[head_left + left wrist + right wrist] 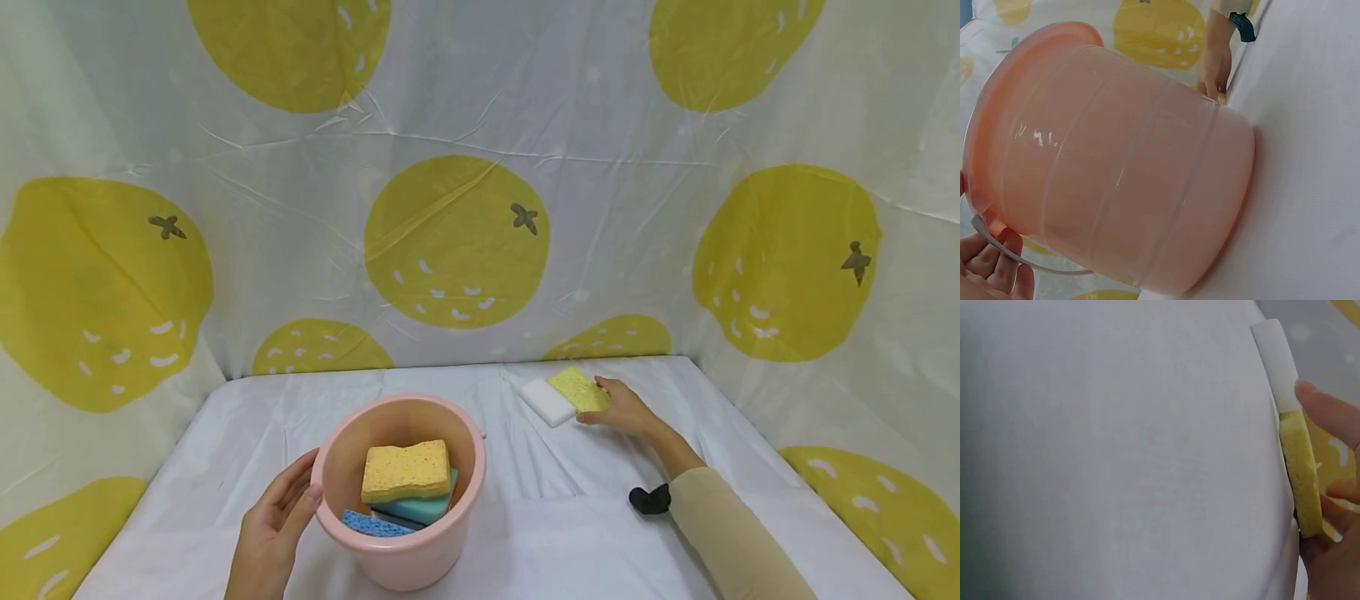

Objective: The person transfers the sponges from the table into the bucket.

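A pink bucket (411,557) stands on the white-covered table, tilted a little in the head view. My left hand (272,523) holds its left rim, thumb at the rim's edge and fingers along the outside; in the left wrist view the fingers are beside the bucket's thin handle (1035,265). Inside lie a yellow sponge (407,472), a teal sponge (422,507) and a blue sponge (375,525). At the back right, my right hand (624,410) grips a yellow-green sponge (576,388) between thumb and fingers. Against that sponge lies a white sponge (547,402).
A white cloth (555,533) covers the table. Fabric walls (600,250) printed with yellow fruit enclose its back and sides. A black strap end (649,500) hangs at the right sleeve (731,533).
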Demonstrator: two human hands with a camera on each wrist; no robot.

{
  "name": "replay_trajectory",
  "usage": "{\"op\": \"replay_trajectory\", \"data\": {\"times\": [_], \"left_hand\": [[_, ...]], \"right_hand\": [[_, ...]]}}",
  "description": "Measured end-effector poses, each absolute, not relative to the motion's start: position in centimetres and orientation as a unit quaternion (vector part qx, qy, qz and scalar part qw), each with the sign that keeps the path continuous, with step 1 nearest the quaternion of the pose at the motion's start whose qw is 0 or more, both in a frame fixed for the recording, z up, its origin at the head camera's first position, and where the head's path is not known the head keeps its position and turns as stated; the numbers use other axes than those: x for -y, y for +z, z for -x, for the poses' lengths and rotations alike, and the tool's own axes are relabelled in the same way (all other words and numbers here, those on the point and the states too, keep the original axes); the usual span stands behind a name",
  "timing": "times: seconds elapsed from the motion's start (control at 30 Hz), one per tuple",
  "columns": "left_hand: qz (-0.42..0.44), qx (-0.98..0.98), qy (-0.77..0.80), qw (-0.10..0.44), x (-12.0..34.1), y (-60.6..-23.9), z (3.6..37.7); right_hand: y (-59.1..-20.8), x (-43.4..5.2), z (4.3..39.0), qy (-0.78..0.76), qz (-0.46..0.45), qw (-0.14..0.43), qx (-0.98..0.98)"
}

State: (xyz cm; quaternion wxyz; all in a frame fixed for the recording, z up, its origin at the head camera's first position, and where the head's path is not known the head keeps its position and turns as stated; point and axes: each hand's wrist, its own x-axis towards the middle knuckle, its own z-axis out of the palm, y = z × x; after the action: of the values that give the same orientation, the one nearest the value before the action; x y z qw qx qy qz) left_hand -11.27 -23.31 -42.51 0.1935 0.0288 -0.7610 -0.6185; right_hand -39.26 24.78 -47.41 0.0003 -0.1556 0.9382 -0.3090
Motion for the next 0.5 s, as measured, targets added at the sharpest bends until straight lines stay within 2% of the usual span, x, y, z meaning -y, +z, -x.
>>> {"op": "replay_trajectory", "data": {"times": [0.5], "left_hand": [[-0.017, 0.754, -0.626, 0.199, 23.35, -42.65, 11.19]], "right_hand": [[-47.48, -24.8, 39.09, -0.306, 0.126, 0.001, -0.944]]}}
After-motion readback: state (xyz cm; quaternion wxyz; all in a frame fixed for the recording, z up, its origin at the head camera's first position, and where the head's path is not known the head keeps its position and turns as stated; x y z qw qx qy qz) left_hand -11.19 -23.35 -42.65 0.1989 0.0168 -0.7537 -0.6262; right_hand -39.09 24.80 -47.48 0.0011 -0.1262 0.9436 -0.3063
